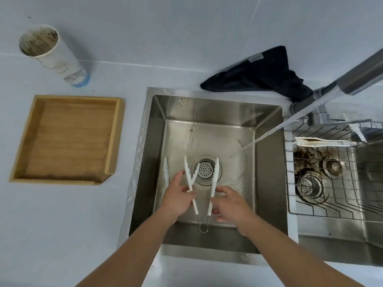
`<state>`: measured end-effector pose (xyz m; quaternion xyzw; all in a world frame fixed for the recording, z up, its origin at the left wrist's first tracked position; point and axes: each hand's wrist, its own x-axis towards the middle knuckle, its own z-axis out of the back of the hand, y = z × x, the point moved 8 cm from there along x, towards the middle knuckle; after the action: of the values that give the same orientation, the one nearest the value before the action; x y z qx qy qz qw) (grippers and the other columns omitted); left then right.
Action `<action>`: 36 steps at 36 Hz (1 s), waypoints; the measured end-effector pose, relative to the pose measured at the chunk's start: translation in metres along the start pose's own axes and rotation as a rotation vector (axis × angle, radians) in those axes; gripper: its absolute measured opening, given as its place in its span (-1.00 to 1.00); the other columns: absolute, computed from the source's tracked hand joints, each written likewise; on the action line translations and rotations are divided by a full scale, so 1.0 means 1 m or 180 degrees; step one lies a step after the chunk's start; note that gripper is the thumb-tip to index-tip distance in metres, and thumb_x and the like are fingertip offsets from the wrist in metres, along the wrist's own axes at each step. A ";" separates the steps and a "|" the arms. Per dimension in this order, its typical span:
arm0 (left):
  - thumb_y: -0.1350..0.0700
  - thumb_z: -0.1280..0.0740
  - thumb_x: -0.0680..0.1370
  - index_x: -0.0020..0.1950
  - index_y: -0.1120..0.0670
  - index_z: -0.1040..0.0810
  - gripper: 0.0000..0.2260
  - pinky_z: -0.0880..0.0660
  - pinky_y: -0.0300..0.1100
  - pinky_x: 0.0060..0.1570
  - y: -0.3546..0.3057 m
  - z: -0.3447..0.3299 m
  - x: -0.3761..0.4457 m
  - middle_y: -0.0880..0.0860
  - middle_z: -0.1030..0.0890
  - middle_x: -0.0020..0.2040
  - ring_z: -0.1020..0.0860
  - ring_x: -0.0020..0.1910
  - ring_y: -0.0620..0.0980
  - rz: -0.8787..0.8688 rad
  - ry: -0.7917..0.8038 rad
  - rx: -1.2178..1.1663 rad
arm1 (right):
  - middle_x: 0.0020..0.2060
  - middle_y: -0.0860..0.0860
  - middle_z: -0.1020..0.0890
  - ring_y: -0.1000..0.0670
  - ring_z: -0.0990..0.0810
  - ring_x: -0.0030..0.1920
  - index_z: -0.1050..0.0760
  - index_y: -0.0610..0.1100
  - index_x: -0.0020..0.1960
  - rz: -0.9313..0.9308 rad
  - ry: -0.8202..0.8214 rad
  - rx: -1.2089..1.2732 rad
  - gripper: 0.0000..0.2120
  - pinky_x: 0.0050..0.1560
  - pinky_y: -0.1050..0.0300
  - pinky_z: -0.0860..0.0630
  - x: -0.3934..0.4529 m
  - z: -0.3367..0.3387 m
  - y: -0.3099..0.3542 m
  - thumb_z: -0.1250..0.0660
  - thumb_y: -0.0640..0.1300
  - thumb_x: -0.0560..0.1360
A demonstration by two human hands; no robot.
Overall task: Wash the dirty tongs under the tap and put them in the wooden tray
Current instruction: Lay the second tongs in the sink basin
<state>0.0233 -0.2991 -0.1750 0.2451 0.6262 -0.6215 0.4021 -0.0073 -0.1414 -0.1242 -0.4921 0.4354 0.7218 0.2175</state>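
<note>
White plastic tongs (191, 179) with a wire loop at the near end are held over the steel sink (267, 177), spread into a V above the drain (205, 168). My left hand (178, 195) grips the left arm of the tongs. My right hand (230, 201) pinches the right arm. Another white tong piece (166, 172) lies against the sink's left wall. The tap (356, 77) at the upper right runs, and its stream hits the sink floor to the right of the tongs. The wooden tray (68, 139) sits empty on the counter to the left.
A dirty white cup (51, 54) stands behind the tray. A dark cloth (261, 73) lies behind the sink. On the right, a second basin holds a wire rack (335, 172), strainers and another soiled white utensil (323, 141).
</note>
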 end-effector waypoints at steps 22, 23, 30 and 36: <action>0.09 -0.25 0.64 0.47 -0.13 -0.43 -0.61 -0.62 -0.11 -0.05 -0.002 0.031 0.044 -0.06 -0.68 0.04 -0.66 -0.10 -0.02 -0.0171 -0.0562 0.0981 | 0.14 -0.16 -0.68 -0.12 -0.63 0.20 -0.61 -0.05 0.06 -0.0409 0.0434 0.0218 -0.82 0.09 0.01 -0.65 0.077 -0.041 -0.020 -0.33 -0.27 0.55; 0.10 -0.26 0.63 0.46 -0.12 -0.44 -0.61 -0.62 -0.10 -0.04 0.000 0.033 0.046 -0.05 -0.67 0.00 -0.65 -0.11 -0.02 -0.0151 -0.0623 0.1000 | 0.15 -0.16 -0.68 -0.11 -0.64 0.20 -0.61 -0.06 0.11 -0.0407 0.0446 0.0216 -0.80 0.10 0.00 -0.65 0.080 -0.041 -0.020 -0.33 -0.26 0.54; 0.24 -0.31 0.60 0.38 -0.03 -0.52 -0.64 -0.62 -0.09 -0.01 0.005 0.036 0.052 -0.01 -0.67 0.02 -0.64 -0.04 -0.01 -0.0082 -0.0707 0.1103 | -0.09 -0.04 -0.63 -0.01 -0.59 -0.09 -0.61 -0.06 0.18 -0.0440 0.0560 0.0263 -0.74 -0.04 0.05 -0.61 0.091 -0.045 -0.027 -0.32 -0.25 0.54; 0.26 -0.33 0.57 0.34 -0.03 -0.54 -0.63 -0.63 -0.09 0.04 0.009 0.041 0.055 -0.01 -0.68 -0.02 -0.64 -0.03 -0.02 -0.0044 -0.0792 0.1245 | 0.15 -0.02 -0.67 -0.03 -0.61 0.17 -0.59 0.10 0.21 -0.0482 0.0695 0.0240 -0.68 0.21 -0.04 -0.61 0.094 -0.054 -0.034 -0.35 -0.22 0.54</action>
<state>0.0079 -0.3491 -0.2209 0.2356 0.4411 -0.7592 0.4167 0.0065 -0.1802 -0.2298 -0.5907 0.4448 0.6286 0.2411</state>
